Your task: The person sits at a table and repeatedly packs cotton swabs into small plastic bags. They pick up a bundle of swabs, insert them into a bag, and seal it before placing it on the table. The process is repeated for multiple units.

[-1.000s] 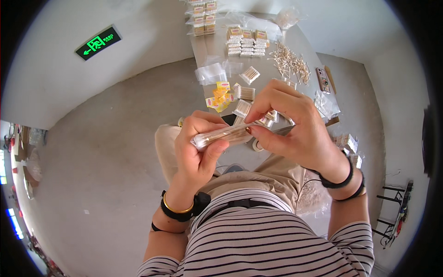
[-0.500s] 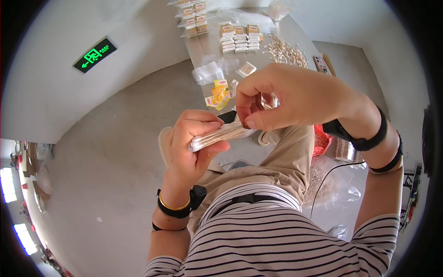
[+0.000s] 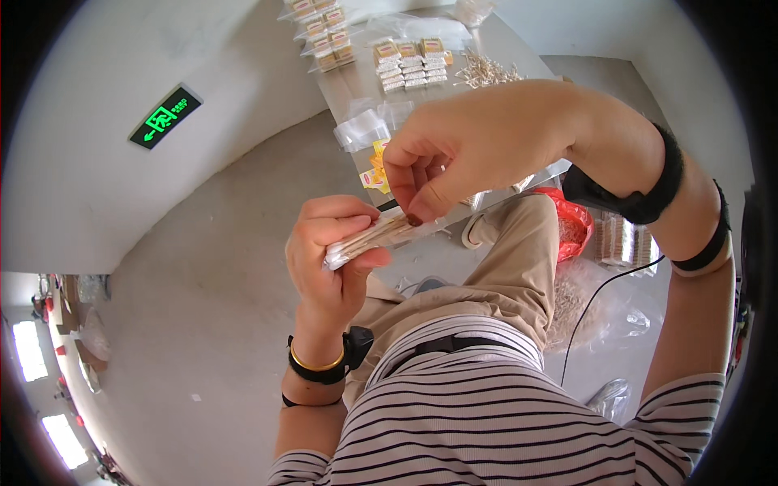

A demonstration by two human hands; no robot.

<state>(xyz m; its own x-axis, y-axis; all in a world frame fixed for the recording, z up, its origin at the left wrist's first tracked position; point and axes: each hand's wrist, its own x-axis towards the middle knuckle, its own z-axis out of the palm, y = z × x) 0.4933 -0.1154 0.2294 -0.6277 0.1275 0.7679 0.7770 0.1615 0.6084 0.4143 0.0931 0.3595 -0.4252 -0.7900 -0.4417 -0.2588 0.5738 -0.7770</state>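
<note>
Swab packet [image 3: 365, 243]: held above the person's lap, near the front of the table, tilted with its white cotton tips low on the left and clear film showing at its right end.
Left hand [image 3: 322, 235]: thumb below and fingers above, narrowed around the packet's left part, much as a second ago.
Right hand [image 3: 486, 138]: rolled over since the earliest view, its wrist now raised and the palm turned down; thumb and fingertips are drawn together and appear to pinch the packet's right end.
Meaning: both hands stay on one packet, so handling seems centred on its right end; whether the film is closed there, I cannot tell.
Table [image 3: 348, 91]: clear bags [image 3: 362, 130] and yellow cards [image 3: 375, 176] lie beyond the hands; stacked packs [image 3: 411, 69] and loose swabs [image 3: 489, 71] sit farther back.
Red bag [image 3: 574, 231]: now visible beneath the right forearm, beside the knee; the phone is out of sight.
</note>
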